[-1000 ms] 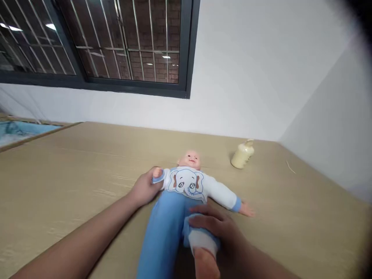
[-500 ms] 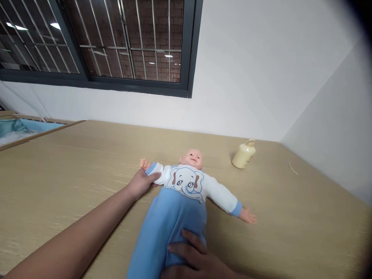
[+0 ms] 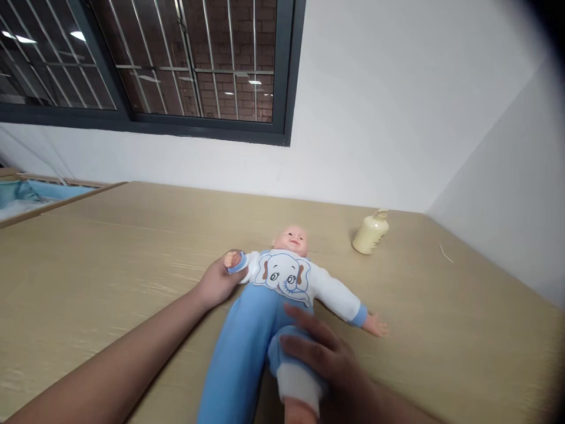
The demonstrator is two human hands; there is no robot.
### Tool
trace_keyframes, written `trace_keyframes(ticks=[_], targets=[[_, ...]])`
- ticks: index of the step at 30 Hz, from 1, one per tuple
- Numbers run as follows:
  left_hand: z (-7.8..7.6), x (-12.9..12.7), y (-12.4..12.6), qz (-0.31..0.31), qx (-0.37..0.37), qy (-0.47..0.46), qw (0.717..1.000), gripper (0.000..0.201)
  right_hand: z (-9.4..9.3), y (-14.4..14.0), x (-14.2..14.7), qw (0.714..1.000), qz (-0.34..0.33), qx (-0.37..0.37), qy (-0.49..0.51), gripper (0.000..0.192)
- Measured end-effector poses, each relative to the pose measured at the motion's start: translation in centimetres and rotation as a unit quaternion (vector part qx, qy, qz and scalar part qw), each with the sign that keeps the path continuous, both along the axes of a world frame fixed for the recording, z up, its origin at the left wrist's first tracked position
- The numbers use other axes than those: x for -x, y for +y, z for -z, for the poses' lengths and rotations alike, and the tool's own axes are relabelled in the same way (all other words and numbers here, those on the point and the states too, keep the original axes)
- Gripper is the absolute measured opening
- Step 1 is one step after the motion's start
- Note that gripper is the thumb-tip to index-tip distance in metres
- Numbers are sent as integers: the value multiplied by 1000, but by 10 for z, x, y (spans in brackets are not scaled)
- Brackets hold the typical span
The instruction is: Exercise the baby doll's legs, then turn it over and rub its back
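A baby doll (image 3: 282,277) lies on its back, dressed in a white top with an elephant patch and blue trousers. My left hand (image 3: 220,280) is closed around the doll's arm on the left, by its blue cuff. That arm is bent, with the small fist pointing up. My right hand (image 3: 326,353) grips the doll's leg on the right, which is bent at the knee. Its white cuff and part of the bare foot show below my fingers. The other leg lies straight toward me.
A cream pump bottle (image 3: 371,233) stands beyond the doll on the right of the tan tabletop (image 3: 132,235). A thin pale strip (image 3: 445,253) lies farther right. At left is a wooden-edged crib (image 3: 57,191) with blue cloth. A barred window (image 3: 189,65) is set in the wall.
My right hand has moved up and to the right, bending the doll's leg so its cuff and foot show. My left hand has moved slightly right, folding the doll's arm inward.
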State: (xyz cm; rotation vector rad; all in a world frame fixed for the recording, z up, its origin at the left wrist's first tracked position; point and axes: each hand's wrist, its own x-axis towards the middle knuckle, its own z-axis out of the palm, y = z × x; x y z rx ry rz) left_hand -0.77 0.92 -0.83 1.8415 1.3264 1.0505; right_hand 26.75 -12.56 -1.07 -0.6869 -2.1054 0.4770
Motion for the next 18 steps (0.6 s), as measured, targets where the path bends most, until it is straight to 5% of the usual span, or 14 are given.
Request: trace_keyframes(ticks=[5,10,14,18], targets=[[-14,-8,-11,23,-70,211,975,24,0,9,1,993,17,118,16,55],[-19,-14,-16,-12,-89,330,940,37,7,15,-1,989,7,126,-80,68],[-17,-13,-16,-2,-62,266,962,30,4,13,-3,991,-3,121,-63,65],[-3,-2,-4,-13,-6,87,996,22,-6,5,-3,995,-34,51,-77,47]])
